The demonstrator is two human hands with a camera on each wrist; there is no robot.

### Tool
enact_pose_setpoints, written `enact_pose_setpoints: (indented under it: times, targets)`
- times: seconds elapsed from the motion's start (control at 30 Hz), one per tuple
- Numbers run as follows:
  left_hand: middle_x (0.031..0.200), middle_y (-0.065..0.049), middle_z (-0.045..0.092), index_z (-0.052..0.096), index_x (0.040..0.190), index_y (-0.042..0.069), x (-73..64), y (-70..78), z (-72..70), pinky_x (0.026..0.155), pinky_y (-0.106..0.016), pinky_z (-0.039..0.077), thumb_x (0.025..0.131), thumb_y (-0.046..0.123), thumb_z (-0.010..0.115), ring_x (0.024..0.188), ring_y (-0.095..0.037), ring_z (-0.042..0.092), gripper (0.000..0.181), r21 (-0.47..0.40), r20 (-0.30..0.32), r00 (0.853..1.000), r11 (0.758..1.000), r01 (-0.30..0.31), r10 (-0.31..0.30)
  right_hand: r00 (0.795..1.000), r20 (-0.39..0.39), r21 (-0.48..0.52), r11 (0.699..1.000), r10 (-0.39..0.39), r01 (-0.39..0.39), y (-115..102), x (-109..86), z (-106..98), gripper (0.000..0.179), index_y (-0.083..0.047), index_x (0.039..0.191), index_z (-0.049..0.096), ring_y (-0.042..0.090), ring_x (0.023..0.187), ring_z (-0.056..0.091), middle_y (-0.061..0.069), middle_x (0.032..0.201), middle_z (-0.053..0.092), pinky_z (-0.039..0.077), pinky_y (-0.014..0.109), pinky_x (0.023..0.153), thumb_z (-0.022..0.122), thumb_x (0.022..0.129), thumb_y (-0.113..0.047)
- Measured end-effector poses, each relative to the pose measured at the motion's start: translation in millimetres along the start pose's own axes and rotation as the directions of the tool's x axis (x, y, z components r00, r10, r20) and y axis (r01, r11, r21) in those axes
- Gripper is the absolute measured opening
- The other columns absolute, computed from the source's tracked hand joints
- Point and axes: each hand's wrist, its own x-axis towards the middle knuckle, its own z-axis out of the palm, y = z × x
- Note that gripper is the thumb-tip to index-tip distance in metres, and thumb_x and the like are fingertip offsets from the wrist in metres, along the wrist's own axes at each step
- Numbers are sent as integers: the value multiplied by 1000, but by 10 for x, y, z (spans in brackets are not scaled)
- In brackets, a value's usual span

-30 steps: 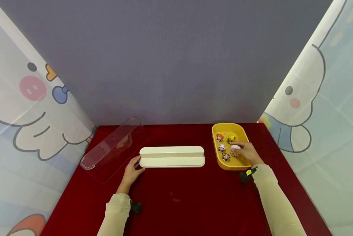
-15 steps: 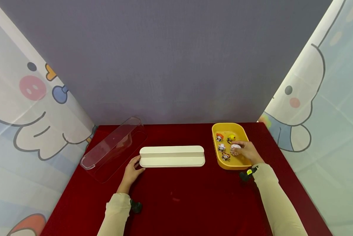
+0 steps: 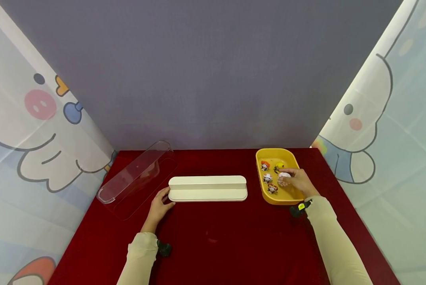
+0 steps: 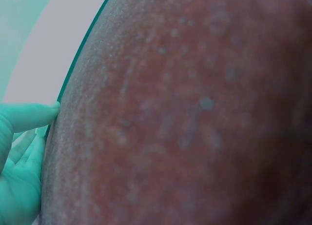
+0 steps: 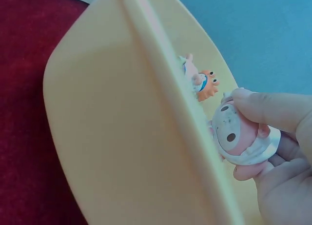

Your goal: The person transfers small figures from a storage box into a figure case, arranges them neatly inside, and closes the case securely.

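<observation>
My right hand (image 3: pixel 300 182) reaches over the near right side of a yellow bin (image 3: pixel 288 158). Between its thumb and fingers it pinches a small toy figurine (image 5: pixel 234 132) with a pink body and a white hood, tipped on its side in the right wrist view. Other figurines lie in the bin: an orange-haired one (image 3: pixel 265 165), a yellow-headed one (image 3: pixel 279 166), a white one (image 3: pixel 267 178) and a brown-and-red one (image 3: pixel 272 188). My left hand (image 3: pixel 158 208) holds the left end of a long cream stepped stand (image 3: pixel 207 194), thumb at its front corner and fingers along the end.
A clear plastic cover (image 3: pixel 136 178) lies slantwise at the back left of the red tablecloth (image 3: pixel 227 241). Behind the table stands a grey panel (image 3: pixel 213 79). Curtains with cartoon animals (image 3: pixel 362 118) hang at both sides.
My right hand has shifted very slightly right and turned a little with the figurine pinched in it. The left hand and the stand have stayed put.
</observation>
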Motion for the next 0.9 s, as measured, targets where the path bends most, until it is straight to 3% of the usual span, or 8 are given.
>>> enact_pose_setpoints:
  times: [0.33,0.47,0.67,0.9]
  targets:
    - [142,-27,35,37,138,-10,-6,14,-10,105,-44,41,77,-12,69,129,-43,38,69,3,5,1000,1000,-8,8,999,11,-27,999,-47,48,-83,-21,-33,50,-2,128,58,31,110,48,22,131,52,43,41,102,70,86,-25]
    - [142,-27,35,37,138,-10,-7,11,-11,105,-44,40,78,-11,69,129,-43,37,69,0,8,1000,1000,-11,11,997,7,-58,996,-73,73,-105,-13,-57,49,-3,126,60,28,104,53,21,125,56,49,33,95,71,85,-28]
    - [143,-26,34,36,139,-10,-12,23,-14,106,-43,39,78,-10,69,130,-42,36,69,-8,16,1000,1000,-3,3,983,3,-74,980,-185,184,-176,-17,-54,44,4,120,62,19,92,59,23,116,62,51,12,74,71,85,-22]
    - [143,-26,34,36,140,-9,-13,25,-12,106,-43,39,78,-10,69,130,-43,36,70,-2,16,1000,1000,-4,4,984,1,-84,981,-178,178,-269,-43,-59,42,1,121,62,23,97,57,21,119,61,51,14,79,69,87,-22]
